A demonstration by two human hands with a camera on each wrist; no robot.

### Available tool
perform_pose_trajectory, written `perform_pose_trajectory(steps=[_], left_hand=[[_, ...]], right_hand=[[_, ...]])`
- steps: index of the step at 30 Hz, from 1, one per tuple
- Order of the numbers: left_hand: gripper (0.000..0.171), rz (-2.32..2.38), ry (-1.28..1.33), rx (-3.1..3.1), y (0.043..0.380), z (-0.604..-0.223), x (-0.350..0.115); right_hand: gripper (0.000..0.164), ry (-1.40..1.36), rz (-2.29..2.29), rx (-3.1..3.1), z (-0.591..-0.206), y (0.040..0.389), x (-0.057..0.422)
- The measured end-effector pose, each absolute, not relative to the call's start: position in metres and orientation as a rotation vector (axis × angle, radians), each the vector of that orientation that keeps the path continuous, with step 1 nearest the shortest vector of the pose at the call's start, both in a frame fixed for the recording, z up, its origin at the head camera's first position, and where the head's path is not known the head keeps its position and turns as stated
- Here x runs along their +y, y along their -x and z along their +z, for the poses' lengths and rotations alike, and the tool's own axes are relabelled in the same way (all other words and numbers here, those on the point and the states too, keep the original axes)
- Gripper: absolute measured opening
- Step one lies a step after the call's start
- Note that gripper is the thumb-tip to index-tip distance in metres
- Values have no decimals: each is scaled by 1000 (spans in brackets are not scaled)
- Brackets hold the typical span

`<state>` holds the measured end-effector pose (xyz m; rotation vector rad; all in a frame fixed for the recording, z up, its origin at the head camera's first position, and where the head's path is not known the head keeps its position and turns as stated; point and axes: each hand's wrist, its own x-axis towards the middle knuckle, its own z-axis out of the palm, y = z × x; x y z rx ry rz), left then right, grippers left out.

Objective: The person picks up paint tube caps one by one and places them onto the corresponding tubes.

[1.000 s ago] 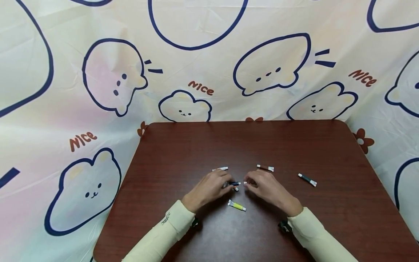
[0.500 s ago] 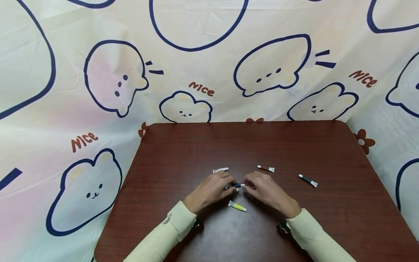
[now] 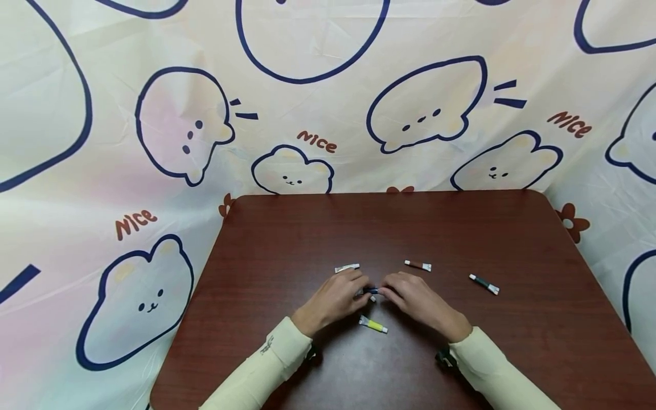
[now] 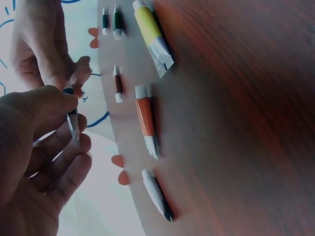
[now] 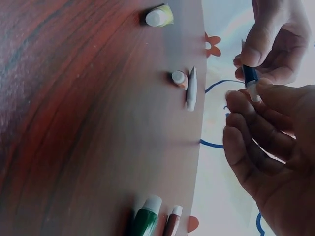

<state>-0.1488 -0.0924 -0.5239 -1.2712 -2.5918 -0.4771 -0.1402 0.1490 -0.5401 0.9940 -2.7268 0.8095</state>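
My left hand (image 3: 335,293) holds a small dark blue paint tube (image 5: 250,74) by its body, thumb against fingers, just above the table. From the other side, my right hand (image 3: 417,296) pinches the tube's white cap (image 5: 254,92) between thumb and forefinger; the cap meets the tube's end. Below my left hand lies an orange tube (image 4: 145,115), mostly hidden in the head view. A white tube (image 3: 347,267) lies beyond that hand, and a yellow tube (image 3: 373,324) lies nearer the person.
On the brown table (image 3: 287,228), a brown tube (image 3: 418,266) lies beyond the right hand and a dark green tube (image 3: 484,283) farther right. Another green tube (image 4: 117,23) shows in the left wrist view. A printed cloth (image 3: 348,114) hangs behind the table.
A second ago the white cap in my right hand was apart from the blue tube; my hands have since come together and the cap now meets the tube's end. The other tubes lie still.
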Motion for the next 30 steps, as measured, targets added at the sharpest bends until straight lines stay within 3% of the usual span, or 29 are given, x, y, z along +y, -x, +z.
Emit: perform_pose_trajectory(steps=[5, 10, 17, 22, 30], left_hand=[[11, -464, 1263, -2559, 147, -525, -93], [10, -455, 1242, -2575, 146, -524, -92], [10, -444, 1232, -2595, 147, -521, -91], [9, -449, 1237, -2592, 146, -520, -90], [9, -434, 1226, -2617, 144, -518, -89]], right_hand=[[5, -933, 906, -2745, -543, 140, 148], [15, -893, 981, -2711, -545, 141, 148], [5, -922, 982, -2697, -543, 143, 148], [16, -918, 985, -2752, -542, 143, 149], [14, -927, 988, -2768, -540, 143, 154]])
